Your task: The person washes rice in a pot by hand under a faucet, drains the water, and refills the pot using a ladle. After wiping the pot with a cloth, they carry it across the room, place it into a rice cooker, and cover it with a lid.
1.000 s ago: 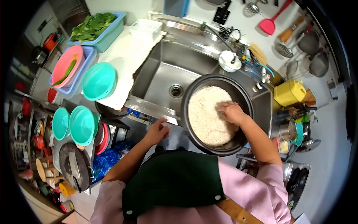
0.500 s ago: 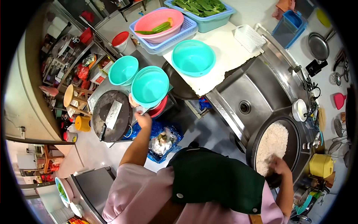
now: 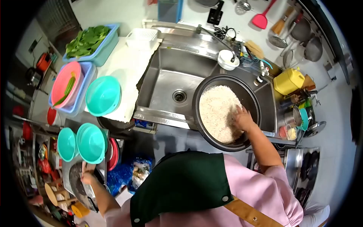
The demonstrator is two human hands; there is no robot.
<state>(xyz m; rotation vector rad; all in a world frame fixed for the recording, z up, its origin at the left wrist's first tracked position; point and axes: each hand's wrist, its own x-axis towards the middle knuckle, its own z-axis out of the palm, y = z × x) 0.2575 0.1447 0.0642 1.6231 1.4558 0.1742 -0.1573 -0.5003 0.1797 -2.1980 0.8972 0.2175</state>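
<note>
My right hand point(image 3: 244, 120) reaches into a large dark round pot point(image 3: 254, 99) at the sink. Its fingers are spread, and the tips touch the white rice point(image 3: 219, 113) heaped in the pot. At the lower left, my left hand point(image 3: 87, 174) grips the lower rim of a teal basin point(image 3: 91, 143), its fingers partly hidden there. That basin looks like a stack of more than one. Another teal basin point(image 3: 67, 144) stands beside it. Below the left hand is a round dark chopping board point(image 3: 76, 182), with a cleaver point(image 3: 92, 198) lying on it, partly covered by my arm.
The steel sink point(image 3: 162, 81) has a drain left of the pot. On the white board point(image 3: 130, 72) stand a teal basin point(image 3: 103, 96) and a white basket point(image 3: 141, 38). Leafy greens point(image 3: 87, 41) fill a blue crate. A yellow jug point(image 3: 288, 81) stands right; a blue bag point(image 3: 120, 173) lies below.
The view has swung right, so the sink and pot now sit nearer the middle. My right hand has shifted across the rice with fingers spread. My left hand stays at the teal basin.
</note>
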